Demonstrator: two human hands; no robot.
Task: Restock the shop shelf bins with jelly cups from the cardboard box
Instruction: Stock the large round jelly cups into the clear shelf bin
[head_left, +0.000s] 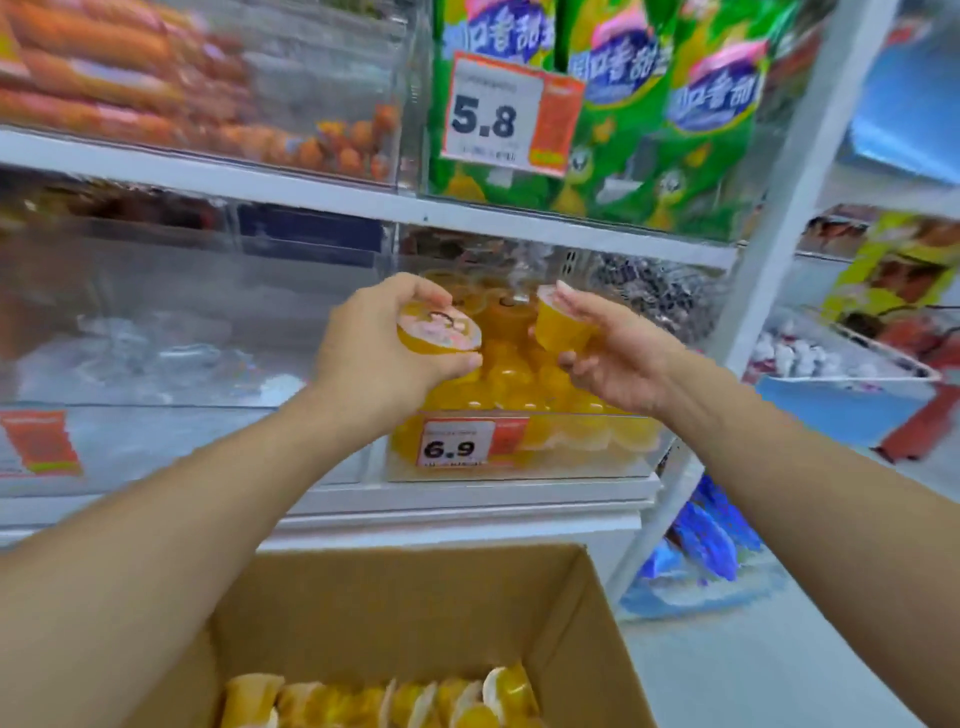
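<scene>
Both my hands are raised in front of a clear shelf bin (597, 467) that is heaped with yellow jelly cups (514, 384) and carries a 6.9 price tag (457, 444). My left hand (379, 353) grips one yellow jelly cup (439, 332) on its side, its printed lid facing me. My right hand (608, 348) holds a second yellow jelly cup (558, 325) between thumb and fingers, just right of the first. Below, an open cardboard box (415, 603) holds several more jelly cups (395, 699) along its bottom.
To the left is a clear bin (156, 338) of transparent packets. Above, sausages (104, 67) and green snack bags (649, 104) with a 5.8 tag fill the upper shelf. A white shelf upright (779, 234) stands right, with blue packets (706, 540) low beside it.
</scene>
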